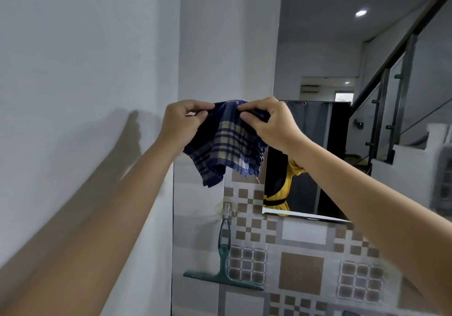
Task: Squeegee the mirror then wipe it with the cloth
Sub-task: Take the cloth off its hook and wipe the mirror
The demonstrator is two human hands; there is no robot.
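Observation:
A blue and cream plaid cloth [228, 144] hangs in front of me at the mirror's left edge. My left hand [182, 122] pinches its top left corner and my right hand [271, 122] pinches its top right, both raised side by side. The mirror [342, 95] is fixed to the wall on the right and reflects a staircase and a person in yellow. A green squeegee [225, 264] hangs from a clear wall hook [227, 210] below the cloth, its blade at the bottom.
A white wall [85, 71] runs along the left, close to my left arm. Brown and grey patterned tiles [300, 266] cover the wall below the mirror.

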